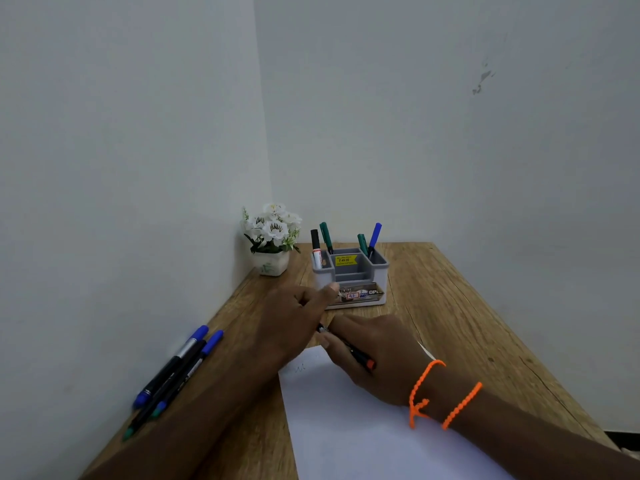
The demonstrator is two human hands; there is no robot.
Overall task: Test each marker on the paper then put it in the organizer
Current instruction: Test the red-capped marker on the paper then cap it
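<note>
Right hand [372,355] closed around a dark marker with an orange end [356,355], held low over the far edge of the paper [346,427]; most of the barrel is hidden under the fingers, tip end not readable. Left hand [294,313] loosely curled, thumb out toward the organizer [349,278]; whether it grips a cap cannot be told. It covers the organizer's near left corner and part of its label. Faint scribble [300,368] on the paper beside the left wrist, too small to read. Paper's near edge cut off by the frame.

Organizer at the far end of the desk [450,306]: black marker [316,249] and green marker [326,237] in the left slot, second green marker [362,244] and blue marker [374,237] in the right slot. Loose markers [176,368] along the desk's left edge, blurred, count uncertain. Flower pot [272,237] in the corner. Orange bracelets [443,393] on the right wrist.
</note>
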